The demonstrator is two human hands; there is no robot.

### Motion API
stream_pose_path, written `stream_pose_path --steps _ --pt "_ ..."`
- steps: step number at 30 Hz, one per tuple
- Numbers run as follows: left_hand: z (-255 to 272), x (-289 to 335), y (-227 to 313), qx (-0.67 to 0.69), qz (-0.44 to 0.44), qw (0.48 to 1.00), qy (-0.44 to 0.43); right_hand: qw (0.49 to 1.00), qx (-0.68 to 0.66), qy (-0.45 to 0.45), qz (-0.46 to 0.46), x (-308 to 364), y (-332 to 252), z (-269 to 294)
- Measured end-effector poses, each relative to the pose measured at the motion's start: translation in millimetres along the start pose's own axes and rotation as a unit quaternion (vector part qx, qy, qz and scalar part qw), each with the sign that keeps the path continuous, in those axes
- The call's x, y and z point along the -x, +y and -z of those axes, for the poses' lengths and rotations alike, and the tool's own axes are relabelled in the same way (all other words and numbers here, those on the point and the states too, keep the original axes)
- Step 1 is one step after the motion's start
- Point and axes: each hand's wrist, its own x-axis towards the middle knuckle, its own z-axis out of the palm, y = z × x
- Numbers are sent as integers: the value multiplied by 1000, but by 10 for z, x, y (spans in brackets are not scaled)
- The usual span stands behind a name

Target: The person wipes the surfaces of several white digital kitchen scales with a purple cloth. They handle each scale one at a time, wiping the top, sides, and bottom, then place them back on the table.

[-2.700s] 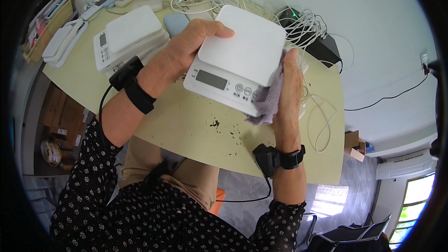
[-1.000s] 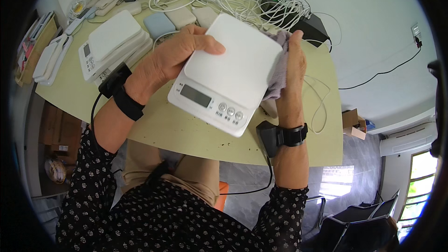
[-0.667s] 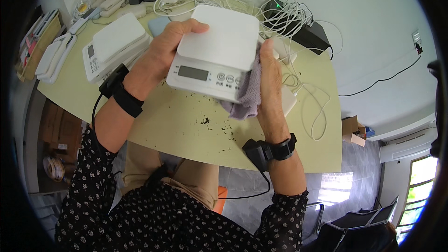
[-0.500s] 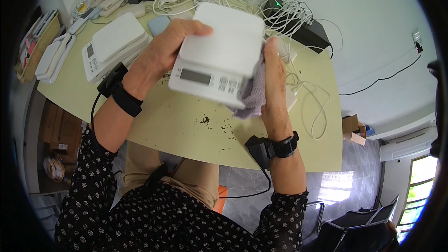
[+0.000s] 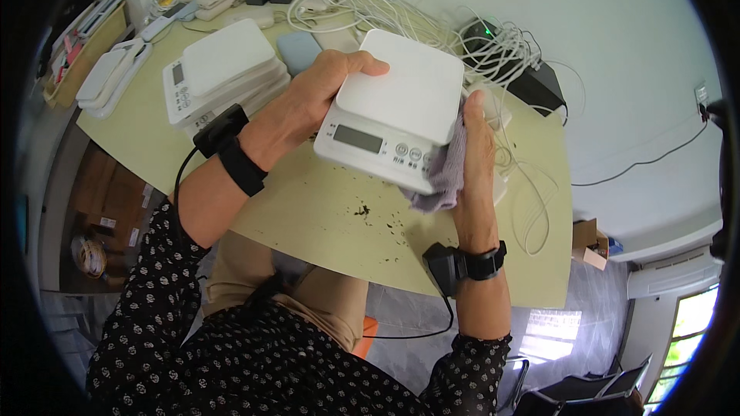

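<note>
A white digital kitchen scale [image 5: 401,88] is held tilted above the table, its blank display and buttons toward me. My left hand [image 5: 330,85] grips its left edge, thumb lying on the weighing plate and the other fingers hidden beneath. Along the right edge, my right hand [image 5: 477,146] presses a purple-grey cloth [image 5: 443,177] against the scale's side and lower right corner. That hand's thumb points upward; its other fingers are mostly hidden behind cloth and scale. Dark crumbs [image 5: 362,210] are scattered on the yellow-green table [image 5: 308,223] below.
Several white scales [image 5: 227,62] are stacked at the left, near a light blue pad [image 5: 298,52]. Tangled white cables [image 5: 385,11] run along the back to a black box [image 5: 536,88]. A tray of stationery [image 5: 85,50] stands at the far left.
The scale, both hands and the cloth sit slightly farther right and lower in the picture; the whole view has shifted similarly. Both hands keep their hold.
</note>
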Motion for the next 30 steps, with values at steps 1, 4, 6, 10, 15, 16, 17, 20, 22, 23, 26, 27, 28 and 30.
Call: stream_pose_path --steps 1,4,6,10,15,16,17,20,22,23,26,27,28,30 --pt "34 -43 28 42 6 999 5 1000 -5 -15 -17 -10 32 -18" --pt "69 -138 4 77 16 996 -40 1000 0 18 -21 -80 62 12" --pt "47 -172 -35 51 15 996 -75 998 -9 62 -1 -72 50 77" --pt "-65 -91 -144 -25 25 991 -132 997 20 76 3 -122 -209 275" --pt "-100 -84 -160 -18 32 994 -102 997 13 67 25 -86 -204 251" --pt "-75 -111 -143 -2 29 996 -81 997 23 76 19 -101 -156 203" --pt "-43 -135 -131 18 19 997 -70 996 33 88 11 -113 -84 141" --pt "71 -208 -71 123 25 992 -26 996 77 47 -2 -73 24 40" --pt "111 -229 -41 97 11 995 -32 996 81 -6 -24 -40 54 6" --pt "110 -227 -36 96 12 994 -41 998 51 -23 -16 -34 48 7" --pt "28 -167 -63 19 4 998 -57 992 85 90 -1 -44 -6 57" --pt "-18 -144 -76 7 2 997 -74 992 74 105 -14 -63 -56 104" --pt "-67 -115 -94 -5 0 995 -101 991 70 112 -5 -85 -102 153" --pt "-131 -53 -113 -34 29 992 -118 990 52 130 -11 -130 -204 254"
